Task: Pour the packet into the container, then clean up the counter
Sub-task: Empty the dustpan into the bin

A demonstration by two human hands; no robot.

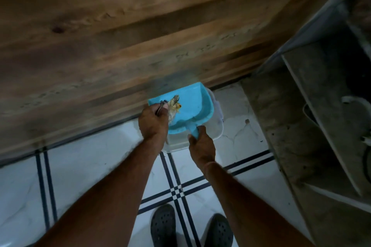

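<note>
A light-blue dustpan [190, 104] is held level at the front edge of the wooden counter [120, 46]. My right hand [201, 146] grips its handle from below. My left hand [153, 122] grips a small brush with pale bristles [170, 112], its tip resting inside the pan's left side. A small heap of yellowish scraps [176, 102] lies in the pan by the bristles. A translucent plastic container [217, 124] shows just beneath and to the right of the pan; whether it is held or resting on something is hidden.
A grey concrete shelf unit [301, 116] with a white cable stands close on the right. Below is a white tiled floor with dark double lines [176, 190]. My feet in dark perforated clogs [163, 224] stand near the counter.
</note>
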